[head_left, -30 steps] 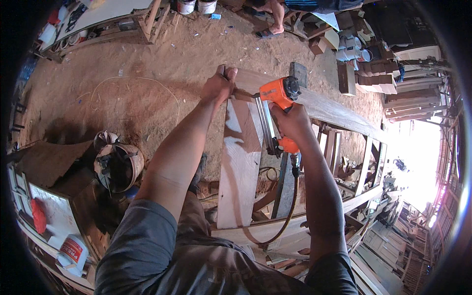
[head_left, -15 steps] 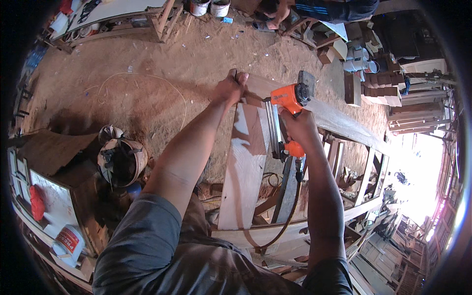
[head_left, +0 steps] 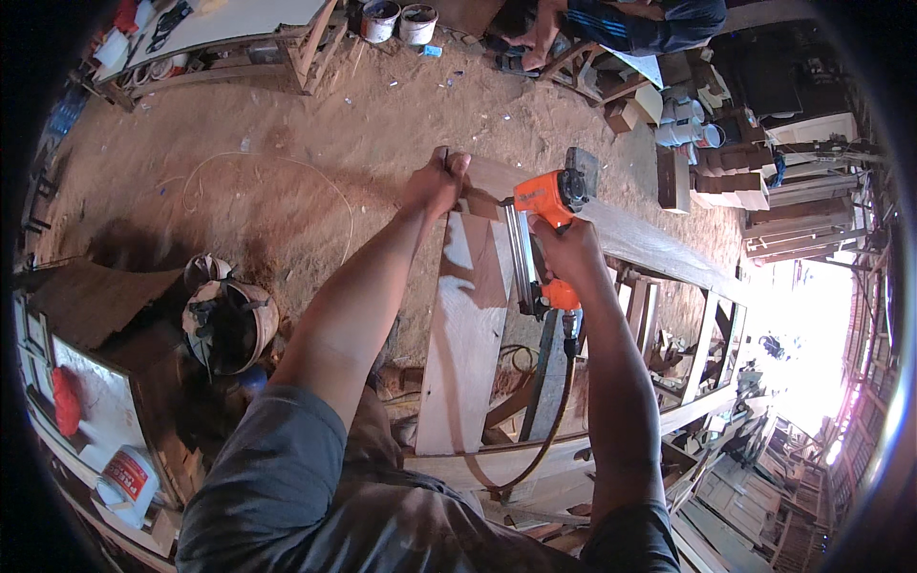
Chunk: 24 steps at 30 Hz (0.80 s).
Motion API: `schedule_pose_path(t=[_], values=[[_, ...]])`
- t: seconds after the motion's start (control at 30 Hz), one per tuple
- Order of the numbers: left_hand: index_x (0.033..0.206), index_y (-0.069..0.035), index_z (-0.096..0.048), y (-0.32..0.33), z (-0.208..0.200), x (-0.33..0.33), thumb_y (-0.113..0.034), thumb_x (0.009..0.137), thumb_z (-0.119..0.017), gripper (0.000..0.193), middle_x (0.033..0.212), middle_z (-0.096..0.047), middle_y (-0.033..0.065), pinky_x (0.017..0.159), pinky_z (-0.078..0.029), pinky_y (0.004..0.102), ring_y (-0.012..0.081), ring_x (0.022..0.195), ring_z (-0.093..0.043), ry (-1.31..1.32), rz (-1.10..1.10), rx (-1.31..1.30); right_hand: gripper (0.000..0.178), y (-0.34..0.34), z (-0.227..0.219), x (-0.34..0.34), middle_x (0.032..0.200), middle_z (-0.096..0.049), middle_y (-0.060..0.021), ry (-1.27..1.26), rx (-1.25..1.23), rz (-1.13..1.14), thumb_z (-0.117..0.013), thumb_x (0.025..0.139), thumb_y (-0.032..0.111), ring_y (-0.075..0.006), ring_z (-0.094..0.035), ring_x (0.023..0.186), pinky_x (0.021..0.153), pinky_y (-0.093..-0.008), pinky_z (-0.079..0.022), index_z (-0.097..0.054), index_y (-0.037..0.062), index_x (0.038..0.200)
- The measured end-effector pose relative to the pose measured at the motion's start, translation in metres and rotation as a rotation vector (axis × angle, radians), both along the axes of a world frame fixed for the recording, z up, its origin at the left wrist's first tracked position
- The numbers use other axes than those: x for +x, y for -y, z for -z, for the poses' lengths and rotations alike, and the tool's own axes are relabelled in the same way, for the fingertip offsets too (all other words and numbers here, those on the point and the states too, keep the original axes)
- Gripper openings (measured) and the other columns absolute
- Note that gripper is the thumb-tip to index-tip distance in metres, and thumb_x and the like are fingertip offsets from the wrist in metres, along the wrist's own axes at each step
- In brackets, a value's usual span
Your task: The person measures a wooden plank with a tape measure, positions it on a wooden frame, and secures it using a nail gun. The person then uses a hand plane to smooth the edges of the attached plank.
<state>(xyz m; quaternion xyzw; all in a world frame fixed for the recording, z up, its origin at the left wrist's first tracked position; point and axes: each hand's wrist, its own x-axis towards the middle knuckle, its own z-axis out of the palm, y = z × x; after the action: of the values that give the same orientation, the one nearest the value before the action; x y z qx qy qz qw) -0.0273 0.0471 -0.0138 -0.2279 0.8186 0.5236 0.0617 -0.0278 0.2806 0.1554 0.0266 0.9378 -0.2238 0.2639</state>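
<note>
Wooden frame looks part-built: crossboard laid, fastening unclear, our left hand clamped on the far rail, our right hand gripping an orange nail gun.

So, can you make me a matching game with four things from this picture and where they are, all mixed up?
Things:
1. orange-and-black nail gun
2. bare left hand
3. small bright-blue thing
4. thin brown hose

Places:
A. on the brown dirt floor, near two round buckets
B. joined to the nail gun's lower end
C. in the bare right hand
D. at the left end of a long wooden board

Right pairs: 1-C, 2-D, 3-A, 4-B
</note>
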Motion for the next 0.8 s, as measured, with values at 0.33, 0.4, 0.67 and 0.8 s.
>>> schedule_pose_path(t=[0.33, 0.4, 0.67, 0.8], values=[[0.149, -0.015, -0.044, -0.002, 0.006, -0.002, -0.069, 0.107, -0.040, 0.069, 0.125, -0.072, 0.0312, 0.100, -0.052, 0.0629, 0.0547, 0.118, -0.067, 0.007, 0.009, 0.006, 0.030, -0.008, 0.027, 0.002, 0.060, -0.064, -0.0074, -0.282, -0.060, -0.182, -0.072, 0.103, 0.031, -0.0195, -0.065, 0.047, 0.048, -0.0380, -0.052, -0.072, 0.0015, 0.106], [0.149, -0.015, -0.044, -0.001, 0.012, -0.002, -0.069, 0.107, -0.040, 0.068, 0.126, -0.072, 0.0308, 0.101, -0.052, 0.0628, 0.0541, 0.119, -0.067, -0.016, 0.004, -0.001, 0.033, -0.009, 0.022, -0.002, 0.072, -0.068, -0.0134, -0.224, -0.096, -0.130, -0.072, 0.102, 0.034, -0.0276, -0.068, 0.063, 0.060, -0.0425, -0.054, -0.073, 0.0025, 0.112], [0.150, -0.016, -0.044, -0.001, 0.010, -0.002, -0.065, 0.108, -0.040, 0.064, 0.128, -0.071, 0.0310, 0.104, -0.052, 0.0619, 0.0540, 0.121, -0.066, -0.025, 0.040, -0.012, 0.031, -0.001, 0.007, -0.002, 0.057, -0.058, -0.0039, -0.107, -0.120, -0.035, -0.073, 0.103, 0.033, -0.0166, -0.057, 0.043, 0.043, -0.0370, -0.046, -0.072, 0.0026, 0.107], [0.147, -0.015, -0.046, 0.000, -0.002, 0.001, -0.066, 0.108, -0.040, 0.064, 0.127, -0.071, 0.0315, 0.103, -0.052, 0.0634, 0.0550, 0.121, -0.066, 0.013, 0.018, 0.035, 0.045, -0.004, 0.013, -0.009, 0.084, -0.076, -0.0207, -0.116, -0.017, -0.085, -0.073, 0.098, 0.042, -0.0310, -0.079, 0.078, 0.073, -0.0463, -0.059, -0.076, 0.0021, 0.116]])
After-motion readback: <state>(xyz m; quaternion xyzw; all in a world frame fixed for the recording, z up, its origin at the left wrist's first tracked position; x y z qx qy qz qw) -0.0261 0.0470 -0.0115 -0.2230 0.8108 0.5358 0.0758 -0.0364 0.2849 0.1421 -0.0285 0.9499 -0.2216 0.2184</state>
